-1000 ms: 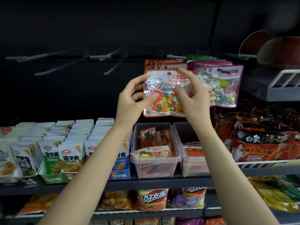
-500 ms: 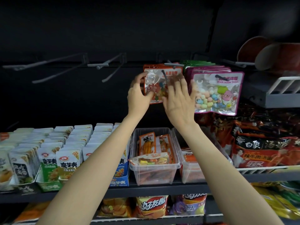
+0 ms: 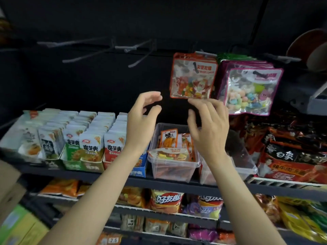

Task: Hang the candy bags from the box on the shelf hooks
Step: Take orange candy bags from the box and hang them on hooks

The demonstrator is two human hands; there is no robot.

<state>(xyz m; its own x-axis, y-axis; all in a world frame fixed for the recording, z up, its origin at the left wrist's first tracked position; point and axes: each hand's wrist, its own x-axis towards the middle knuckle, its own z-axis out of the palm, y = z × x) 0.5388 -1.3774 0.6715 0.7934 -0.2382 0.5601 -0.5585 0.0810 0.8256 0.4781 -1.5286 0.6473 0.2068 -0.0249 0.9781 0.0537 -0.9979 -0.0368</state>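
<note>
Your left hand (image 3: 141, 119) sits at centre frame, fingers loosely curled with thumb and forefinger apart, holding nothing. Your right hand (image 3: 210, 126) is just right of it, fingers spread and relaxed, also empty; its fingertips (image 3: 192, 101) reach the lower edge of the red-bordered candy bag (image 3: 193, 76), though contact is not clear. That bag hangs in the upper right of centre on a thin metal hook (image 3: 205, 54): glossy clear plastic, squarish, red trim, mixed coloured sweets showing through. Just beside it to the right hangs a purple-bordered bag (image 3: 251, 92), same crinkly clear film, pastel pieces inside, more of its kind stacked behind. Bare wire hooks (image 3: 127, 49) jut out at upper left against a dark back panel. Below your hands, a clear rigid plastic tub (image 3: 174, 167) on the dark shelf holds orange sachets. A corrugated cardboard box (image 3: 8, 190) edges in at lower left.
</note>
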